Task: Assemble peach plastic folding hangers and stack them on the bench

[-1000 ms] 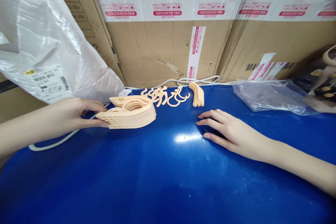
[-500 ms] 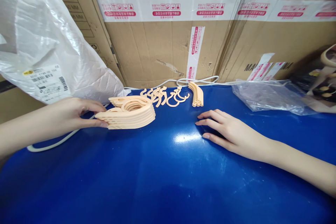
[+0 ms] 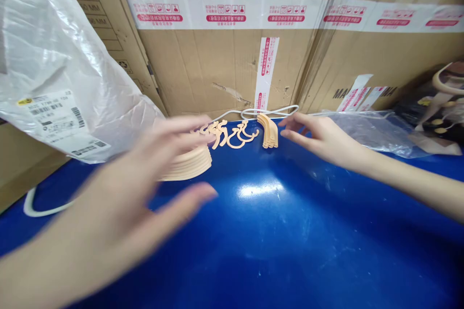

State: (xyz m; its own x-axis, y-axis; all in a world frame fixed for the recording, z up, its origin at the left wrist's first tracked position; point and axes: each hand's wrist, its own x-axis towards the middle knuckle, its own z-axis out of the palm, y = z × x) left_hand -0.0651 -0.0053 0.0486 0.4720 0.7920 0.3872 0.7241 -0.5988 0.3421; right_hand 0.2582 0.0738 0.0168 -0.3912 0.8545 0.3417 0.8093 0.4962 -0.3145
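Note:
My left hand (image 3: pixel 145 174) is blurred by motion in front of the pile of flat, peach-coloured curved plastic pieces (image 3: pixel 192 163). Its thumb and fingers are spread with nothing between them, and it hides much of the pile. Beyond its fingertips lie several small peach-coloured hooks (image 3: pixel 236 141) on the blue table (image 3: pixel 253 236). To the right of these stands a small bundle of curved peach strips (image 3: pixel 268 131). My right hand (image 3: pixel 315 137) is beside the bundle, fingers bent and apart, its fingertips close to the strips but not around them.
Cardboard boxes (image 3: pixel 203 67) with printed tape form a wall behind the table. At the left leans a labelled white plastic bag (image 3: pixel 72 72). A clear plastic bag (image 3: pixel 377 130) lies at the back right, near a dark bag (image 3: pixel 427 106). White cord (image 3: pixel 47 210) runs along the table.
My left hand has let go of the pile of curved pieces and moved right and nearer the camera. My right hand has moved away from me, toward the bundle of strips.

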